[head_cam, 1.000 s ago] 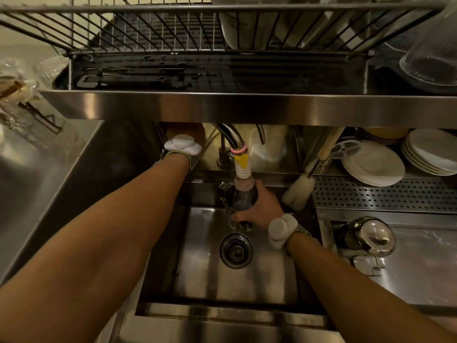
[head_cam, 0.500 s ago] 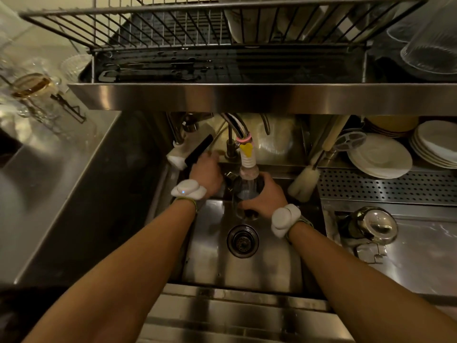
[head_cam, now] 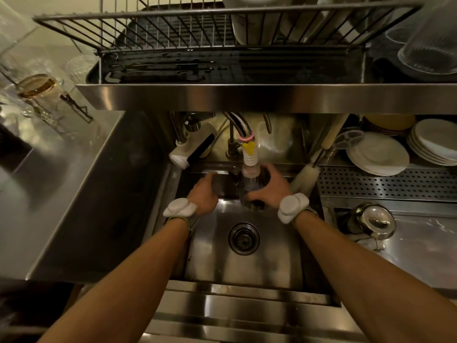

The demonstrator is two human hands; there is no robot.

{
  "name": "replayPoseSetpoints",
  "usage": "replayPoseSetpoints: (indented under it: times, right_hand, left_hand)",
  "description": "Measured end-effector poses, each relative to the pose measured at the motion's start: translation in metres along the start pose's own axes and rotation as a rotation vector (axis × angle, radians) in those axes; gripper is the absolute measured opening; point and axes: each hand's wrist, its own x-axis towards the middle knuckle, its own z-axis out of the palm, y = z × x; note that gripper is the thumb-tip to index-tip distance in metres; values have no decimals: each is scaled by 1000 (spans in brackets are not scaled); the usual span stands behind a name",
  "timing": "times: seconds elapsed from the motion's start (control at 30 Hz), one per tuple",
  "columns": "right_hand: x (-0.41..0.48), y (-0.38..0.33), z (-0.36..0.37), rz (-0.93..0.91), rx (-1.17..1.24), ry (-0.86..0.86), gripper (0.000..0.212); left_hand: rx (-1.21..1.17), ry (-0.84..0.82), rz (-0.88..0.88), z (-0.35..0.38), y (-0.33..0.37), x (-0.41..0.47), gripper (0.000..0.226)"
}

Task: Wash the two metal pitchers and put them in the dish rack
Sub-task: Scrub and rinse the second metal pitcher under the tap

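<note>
The person is leaning over the sink [head_cam: 284,256], both forearms stretched forward into the basin. The right hand [head_cam: 270,188] is wrapped round the side of a metal pitcher [head_cam: 252,203], fingers curled about its far wall and thumb on the near side, holding it upright directly beneath the faucet nozzle [head_cam: 250,167], whose clear tip dips into the pitcher's mouth. The left hand [head_cam: 204,194] sits just to the left of that pitcher, close but with a small gap between them, its fingers bent forward toward a dark patch at the back of the basin; from here I can't tell whether it grips anything or is merely curled. Both wrists carry white padded bands. The drain [head_cam: 243,238] lies nearer the person than both hands, roughly between the two forearms. A second metal pitcher [head_cam: 373,220] rests on the counter [head_cam: 420,243] well to the right of the right hand, outside the basin, its shiny rounded side turned up. Just beyond the right hand a white bottle brush [head_cam: 305,175] leans against the basin's back corner, and farther right stand stacked white plates [head_cam: 378,154]. A soap dispenser [head_cam: 188,152] hangs beyond the left hand. The wire dish rack [head_cam: 173,30] sits on the shelf above and beyond both hands, its left half bare wire.
</note>
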Motion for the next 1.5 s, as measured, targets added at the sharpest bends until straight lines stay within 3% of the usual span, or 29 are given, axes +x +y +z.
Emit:
replayPoseSetpoints:
  times: [0.13,0.27,0.37,0.5,0.63,0.77,0.9,1.07,1.2,1.33,1.5]
  right_hand:
    - [-4,-3,4,12,-11,-42,86]
    - [-5,-3,5,6,-13,13,85]
    - [-8,-8,8,11,-56,-73,85]
    - [-5,-6,-1,34,-62,-4,84]
    - [-3,-9,0,22,-89,-109,85]
    - [0,-12,-7,11,-116,-53,84]
    - [1,-16,-2,5,-105,-113,81]
    - [3,-14,-5,5,-111,-22,86]
    - [4,-15,-6,14,-105,-121,82]
    - [5,-14,-7,4,-124,-46,83]
    - [6,-17,-11,5,-117,-114,79]
  left_hand:
    - [7,-27,57,-6,-2,5,51]
    - [15,-34,74,-10,-8,10,56]
    - [31,-46,88,-12,-9,6,51]
    - [25,-61,56,-15,-12,4,51]
    - [18,-54,13,-12,-13,2,48]
    - [4,-46,25,-11,-8,-1,48]
    - [-7,-36,25,-11,-3,-3,49]
    - [-19,-32,20,-12,-2,-6,51]
    - [-9,-25,3,-14,-2,-5,50]
    - [-30,-29,16,-13,0,-6,50]
    - [-26,-29,22,-14,-2,-5,48]
